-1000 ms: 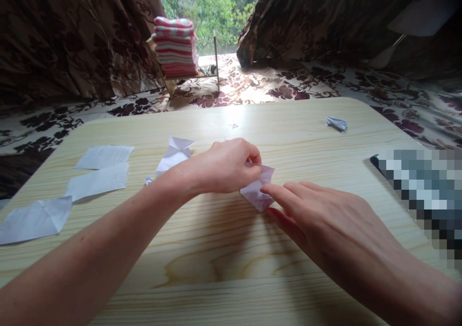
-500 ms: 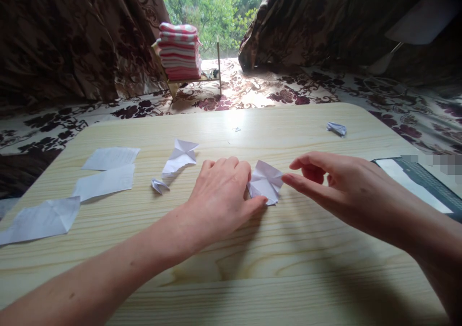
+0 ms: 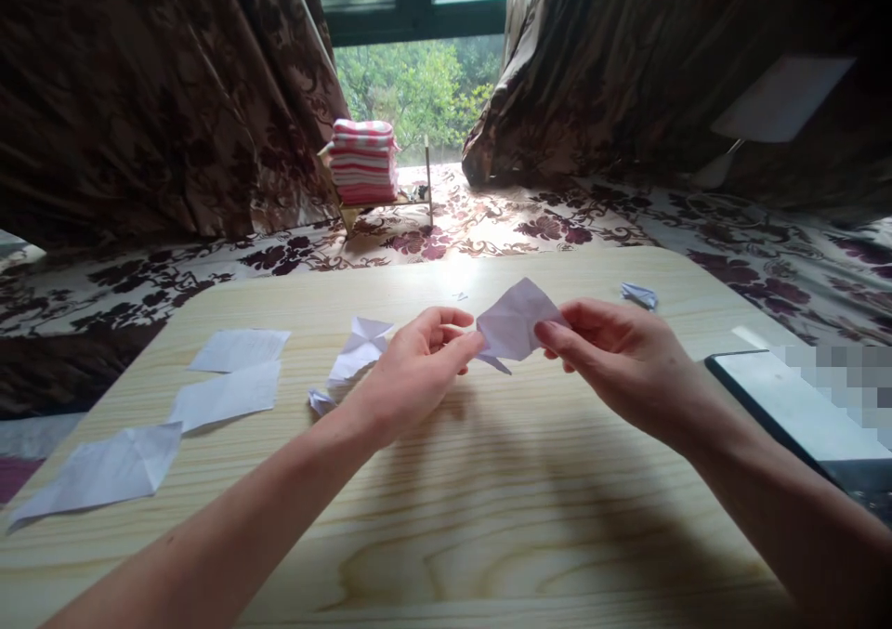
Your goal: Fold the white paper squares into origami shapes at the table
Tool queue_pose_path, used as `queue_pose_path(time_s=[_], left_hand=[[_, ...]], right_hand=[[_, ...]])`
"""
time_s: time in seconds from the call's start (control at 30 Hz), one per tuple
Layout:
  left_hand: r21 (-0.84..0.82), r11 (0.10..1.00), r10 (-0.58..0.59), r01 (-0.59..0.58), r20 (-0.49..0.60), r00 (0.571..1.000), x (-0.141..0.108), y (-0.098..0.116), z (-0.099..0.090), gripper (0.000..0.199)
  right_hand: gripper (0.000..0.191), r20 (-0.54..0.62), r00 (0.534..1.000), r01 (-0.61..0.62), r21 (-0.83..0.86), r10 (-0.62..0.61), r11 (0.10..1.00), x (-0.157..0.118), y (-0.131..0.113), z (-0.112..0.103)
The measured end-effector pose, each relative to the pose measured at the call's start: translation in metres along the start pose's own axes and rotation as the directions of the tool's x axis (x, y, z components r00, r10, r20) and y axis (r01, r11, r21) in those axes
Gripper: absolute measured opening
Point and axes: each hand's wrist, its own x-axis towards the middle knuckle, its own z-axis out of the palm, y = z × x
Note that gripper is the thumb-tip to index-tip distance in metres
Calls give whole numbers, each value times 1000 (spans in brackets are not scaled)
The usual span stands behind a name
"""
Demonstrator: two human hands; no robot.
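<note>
A creased, folded white paper (image 3: 521, 321) is up off the wooden table (image 3: 446, 517), one corner pointing upward and a thin flap hanging at its lower left. My left hand (image 3: 428, 364) pinches its left side between thumb and fingers. On the right side, my right hand (image 3: 609, 360) grips the paper with the thumb on the near face and the fingers behind. Left of my left hand lie another folded paper (image 3: 359, 350), partly hidden by that hand, and a small folded piece (image 3: 321, 402).
Flat paper sheets (image 3: 227, 395) lie at the left. A small folded paper (image 3: 639, 294) sits at the back right, and a dark-edged device or case (image 3: 787, 406) at the right edge. Beyond the table, striped cloths (image 3: 363, 163) are stacked on a small stand.
The folded paper has come up off the table and turned. My right hand has closed on it, and my left hand now pinches its side. The view has tilted upward.
</note>
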Motion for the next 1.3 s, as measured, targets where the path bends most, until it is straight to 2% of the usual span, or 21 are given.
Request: queue_pose_path(time_s=[0.17,0.27,0.47,0.53,0.67,0.73,0.9,1.07,1.3], left_hand=[[-24,998,-61,63,69,996,-3,3,-4,38],[-78,996,-41,49,104,994,-4,6,-5,41],[-202,977,-44,68,119,992,-12,10,7,61],[-220,974,-28,50,101,994,-14,10,12,57],[-213,977,25,-26,-10,1000,-13,8,15,29],[-209,977,19,-31,-60,998,-11,7,14,20],[-211,977,24,-34,-46,999,-10,6,12,30],[-202,978,40,-58,-94,995,-9,7,13,15],[-250,962,88,-113,-108,990,-8,7,10,22]], right_hand=[[25,-110,994,-12,72,20,997,-2,3,0],[27,-170,985,-21,108,40,994,-2,5,-1],[25,-234,969,-48,158,84,986,-6,3,7],[25,-249,965,-40,156,79,987,-7,2,10],[27,-246,966,-41,179,85,983,-8,2,13],[27,-229,969,-47,180,88,983,-8,2,13],[27,-235,969,-41,177,83,983,-10,2,15],[28,-241,965,-50,204,100,978,-10,4,15],[29,-247,958,-82,250,145,965,-8,5,13]])
